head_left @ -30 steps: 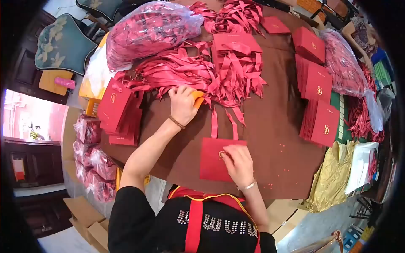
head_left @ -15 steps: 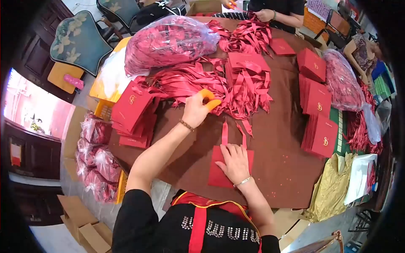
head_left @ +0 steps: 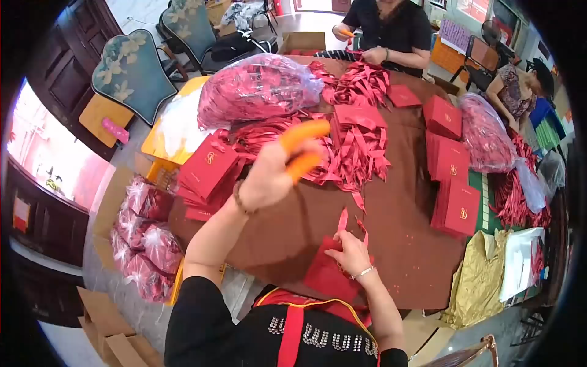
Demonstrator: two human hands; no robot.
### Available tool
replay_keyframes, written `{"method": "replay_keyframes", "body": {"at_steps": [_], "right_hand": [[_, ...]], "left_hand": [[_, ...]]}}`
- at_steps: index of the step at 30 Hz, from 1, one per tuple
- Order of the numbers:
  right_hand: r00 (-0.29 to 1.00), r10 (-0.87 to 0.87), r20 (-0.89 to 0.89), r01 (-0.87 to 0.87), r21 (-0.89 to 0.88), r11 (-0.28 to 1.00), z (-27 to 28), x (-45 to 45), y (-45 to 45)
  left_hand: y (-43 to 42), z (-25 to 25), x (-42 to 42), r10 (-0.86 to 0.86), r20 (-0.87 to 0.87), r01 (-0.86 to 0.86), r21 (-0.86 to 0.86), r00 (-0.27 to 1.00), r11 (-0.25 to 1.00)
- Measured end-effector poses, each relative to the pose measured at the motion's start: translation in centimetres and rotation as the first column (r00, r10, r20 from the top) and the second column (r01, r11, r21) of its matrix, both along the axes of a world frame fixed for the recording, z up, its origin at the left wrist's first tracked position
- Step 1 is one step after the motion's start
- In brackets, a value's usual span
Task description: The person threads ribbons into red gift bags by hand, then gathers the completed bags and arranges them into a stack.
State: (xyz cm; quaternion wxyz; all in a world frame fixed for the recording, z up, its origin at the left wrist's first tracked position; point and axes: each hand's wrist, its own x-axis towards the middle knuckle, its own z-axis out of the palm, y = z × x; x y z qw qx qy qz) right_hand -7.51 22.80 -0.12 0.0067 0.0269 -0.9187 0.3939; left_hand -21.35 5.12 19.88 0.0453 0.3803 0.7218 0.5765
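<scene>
We curl our right hand (head_left: 351, 255) over the top of the red bag (head_left: 325, 276), beside its ribbon handles (head_left: 343, 219); we cannot tell whether it grips. Our left hand (head_left: 266, 177) hovers empty, fingers parted.

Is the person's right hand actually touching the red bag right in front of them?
Touching. The head view shows the right hand pinching the red bag near its top edge, by the ribbon handles.

Patterned teal chairs (head_left: 132, 72), grey floor (head_left: 307, 27).
</scene>
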Motion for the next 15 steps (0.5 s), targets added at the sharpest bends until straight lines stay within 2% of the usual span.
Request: {"method": "replay_keyframes", "body": {"at_steps": [1, 3, 5, 6, 7, 9, 10, 13, 15], "right_hand": [[1.0, -0.004, 0.007, 0.004, 0.002, 1.0, 0.4, 0.0, 0.1], [0.944, -0.021, 0.329, 0.112, -0.26, 0.959, 1.5, -0.3, 0.8], [0.981, -0.029, 0.191, 0.082, -0.276, 0.958, -1.0, -0.2, 1.9], [0.962, 0.0, 0.272, 0.119, -0.42, 0.9, -1.5, -0.1, 2.3], [0.939, 0.034, 0.343, 0.174, -0.557, 0.812, -2.0, 0.1, 2.6], [0.96, 0.057, 0.275, 0.093, -0.503, 0.859, -2.2, 0.1, 3.3], [0.954, 0.046, 0.297, 0.116, -0.507, 0.854, -2.4, 0.1, 3.7], [0.892, 0.139, 0.43, 0.163, -0.593, 0.789, -2.3, 0.7, 3.8], [0.886, 0.167, 0.433, 0.165, -0.63, 0.758, -1.6, 0.9, 3.6]], "left_hand": [[-0.1, -2.1, 0.1, -0.041, -0.18, 0.035, -0.036, 0.983, 0.999], [-0.2, -4.8, 1.9, -0.104, -0.034, 0.094, -0.236, 0.994, 0.967], [-0.4, -10.6, 2.8, -0.079, 0.166, 0.127, -0.301, 0.983, 0.945], [-0.5, -12.1, 3.9, -0.016, 0.254, 0.112, -0.368, 0.967, 0.923], [-0.8, -13.7, 4.6, 0.007, 0.237, 0.101, -0.438, 0.971, 0.893], [-1.2, -16.2, 6.6, 0.051, 0.346, 0.094, -0.39, 0.937, 0.916], [-1.1, -16.8, 7.2, 0.041, 0.366, 0.115, -0.394, 0.93, 0.912], [-1.3, -17.7, 9.0, 0.161, 0.468, 0.088, -0.467, 0.869, 0.88], [-1.5, -19.1, 9.7, 0.104, 0.439, 0.093, -0.404, 0.892, 0.91]]}}
